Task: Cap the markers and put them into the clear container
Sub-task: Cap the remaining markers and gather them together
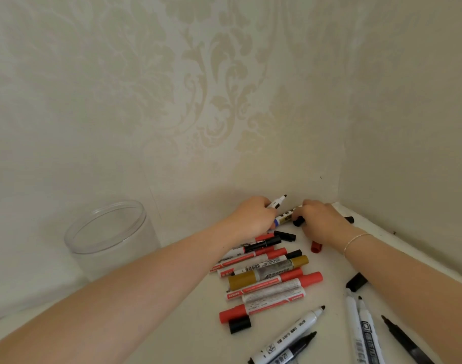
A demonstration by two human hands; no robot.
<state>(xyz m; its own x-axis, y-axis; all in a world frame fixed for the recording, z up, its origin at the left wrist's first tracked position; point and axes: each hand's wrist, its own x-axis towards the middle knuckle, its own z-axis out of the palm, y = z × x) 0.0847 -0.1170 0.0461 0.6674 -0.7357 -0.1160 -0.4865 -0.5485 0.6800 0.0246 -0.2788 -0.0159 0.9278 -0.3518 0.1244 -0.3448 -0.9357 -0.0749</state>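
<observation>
Clear plastic container [111, 240] stands at the left near the wall, and nothing shows inside it. Red markers [266, 279] lie in a heap on the white table [198, 337]; one label reads "MARKER". Left hand [253, 218] holds an uncapped white marker [276, 201]. Right hand [320, 223] pinches a black cap [298, 222].

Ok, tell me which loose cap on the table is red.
The red cap lying just under the right hand's wrist; the other loose caps are black.
</observation>
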